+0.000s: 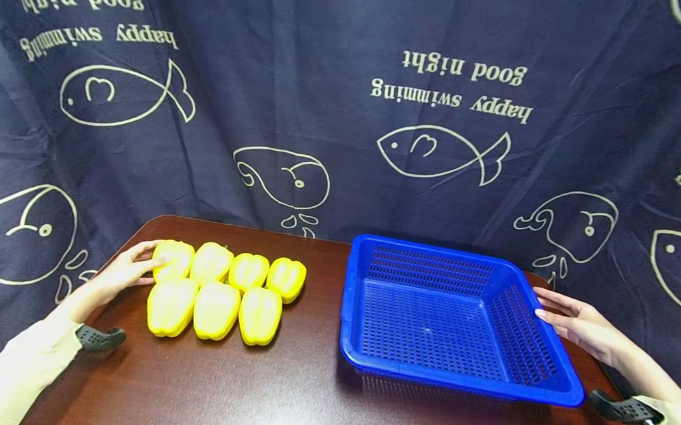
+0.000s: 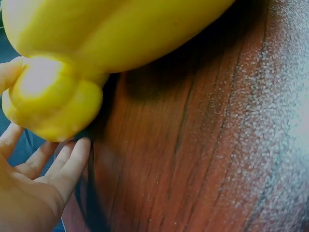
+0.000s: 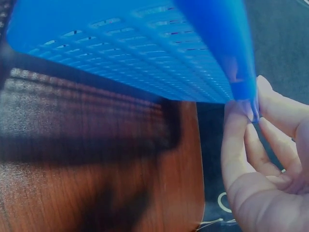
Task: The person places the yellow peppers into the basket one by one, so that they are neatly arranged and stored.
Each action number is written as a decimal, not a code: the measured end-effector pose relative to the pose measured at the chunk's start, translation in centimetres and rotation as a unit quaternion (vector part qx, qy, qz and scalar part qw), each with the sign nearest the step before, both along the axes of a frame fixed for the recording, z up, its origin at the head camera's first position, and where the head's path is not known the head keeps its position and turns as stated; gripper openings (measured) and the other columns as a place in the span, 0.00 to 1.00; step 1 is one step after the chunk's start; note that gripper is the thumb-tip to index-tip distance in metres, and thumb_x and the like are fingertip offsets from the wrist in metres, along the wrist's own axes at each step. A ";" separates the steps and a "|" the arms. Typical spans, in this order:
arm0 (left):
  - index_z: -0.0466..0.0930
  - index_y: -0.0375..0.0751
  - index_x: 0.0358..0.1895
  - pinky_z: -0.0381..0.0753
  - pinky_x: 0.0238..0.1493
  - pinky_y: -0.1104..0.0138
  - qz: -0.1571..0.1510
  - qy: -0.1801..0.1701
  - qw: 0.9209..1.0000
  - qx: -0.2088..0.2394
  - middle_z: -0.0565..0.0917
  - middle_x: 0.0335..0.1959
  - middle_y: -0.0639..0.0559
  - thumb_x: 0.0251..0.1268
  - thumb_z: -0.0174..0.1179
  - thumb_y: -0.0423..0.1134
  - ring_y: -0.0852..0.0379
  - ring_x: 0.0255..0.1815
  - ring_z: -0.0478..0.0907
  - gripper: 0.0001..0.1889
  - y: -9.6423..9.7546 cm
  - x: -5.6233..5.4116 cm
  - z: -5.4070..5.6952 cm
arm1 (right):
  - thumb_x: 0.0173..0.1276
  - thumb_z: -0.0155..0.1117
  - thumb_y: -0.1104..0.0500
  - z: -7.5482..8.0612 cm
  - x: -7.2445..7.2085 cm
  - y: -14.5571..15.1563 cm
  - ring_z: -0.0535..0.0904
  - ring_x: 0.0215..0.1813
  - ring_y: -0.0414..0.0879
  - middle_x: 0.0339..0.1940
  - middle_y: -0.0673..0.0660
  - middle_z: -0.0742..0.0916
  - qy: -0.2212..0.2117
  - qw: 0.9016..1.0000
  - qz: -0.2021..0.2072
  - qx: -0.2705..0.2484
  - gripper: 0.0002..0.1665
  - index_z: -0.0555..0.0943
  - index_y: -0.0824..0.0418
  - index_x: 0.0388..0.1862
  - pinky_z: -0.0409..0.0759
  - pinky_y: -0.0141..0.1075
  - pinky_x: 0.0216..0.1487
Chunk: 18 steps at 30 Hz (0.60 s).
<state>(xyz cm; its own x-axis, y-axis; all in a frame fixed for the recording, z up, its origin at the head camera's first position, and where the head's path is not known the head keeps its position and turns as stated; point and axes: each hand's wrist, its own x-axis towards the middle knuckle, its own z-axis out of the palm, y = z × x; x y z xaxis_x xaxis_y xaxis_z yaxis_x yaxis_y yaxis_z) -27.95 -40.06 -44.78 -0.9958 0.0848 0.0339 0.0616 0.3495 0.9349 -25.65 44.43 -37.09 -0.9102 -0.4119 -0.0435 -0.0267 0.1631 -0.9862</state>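
Two rows of yellow bell peppers stand side by side on the left of the table in the head view. At the left end of the back row, my left hand [image 1: 126,270] touches the outermost pepper [image 1: 174,261], its fingers fairly straight and spread. The left wrist view shows the fingertips [image 2: 79,147] beside that pepper's rounded end [image 2: 58,104]. A blue slotted plastic basket [image 1: 459,380] is on the right, with nothing inside. My right hand [image 1: 586,325] pinches its right rim [image 3: 244,89] between thumb and fingers. Whether the basket's base is raised, I cannot tell.
The dark brown wooden table [image 1: 230,390] has rounded back corners. Behind it hangs a dark blue curtain [image 1: 349,106] printed with pale fish and lettering. Bare tabletop lies between the peppers and the basket.
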 end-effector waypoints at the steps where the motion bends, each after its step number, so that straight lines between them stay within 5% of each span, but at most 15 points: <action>1: 0.56 0.37 0.69 0.82 0.39 0.72 0.001 0.000 1.000 -0.010 0.73 0.51 0.58 0.69 0.56 0.47 0.75 0.40 0.76 0.32 0.4 0.3 0.4 | 0.74 0.47 0.70 0.0 0.0 0.0 0.82 0.51 0.33 0.52 0.36 0.84 -0.002 1.000 0.002 -0.001 0.26 0.73 0.40 0.58 0.82 0.29 0.46; 5: 0.49 0.28 0.69 0.82 0.39 0.72 0.008 -0.007 1.000 -0.025 0.71 0.54 0.49 0.72 0.53 0.44 0.78 0.40 0.74 0.33 2.0 1.4 1.9 | 0.74 0.47 0.69 0.0 0.0 0.1 0.82 0.51 0.33 0.52 0.36 0.84 -0.013 1.000 0.005 -0.003 0.25 0.73 0.40 0.58 0.83 0.29 0.47; 11: 0.50 0.27 0.68 0.82 0.38 0.71 0.016 -0.006 1.000 -0.014 0.71 0.40 0.74 0.72 0.52 0.39 0.78 0.39 0.74 0.30 2.6 2.0 2.4 | 0.74 0.46 0.70 -0.2 -0.1 0.3 0.83 0.51 0.35 0.52 0.38 0.85 -0.028 0.999 0.014 -0.019 0.26 0.74 0.39 0.57 0.83 0.31 0.47; 18: 0.63 0.55 0.57 0.82 0.37 0.73 0.013 0.008 1.000 0.022 0.73 0.38 0.76 0.70 0.54 0.37 0.75 0.38 0.77 0.17 2.3 2.2 2.3 | 0.74 0.45 0.70 -0.3 -0.2 0.3 0.83 0.52 0.36 0.52 0.42 0.85 -0.032 0.998 0.025 -0.043 0.27 0.74 0.41 0.58 0.83 0.31 0.48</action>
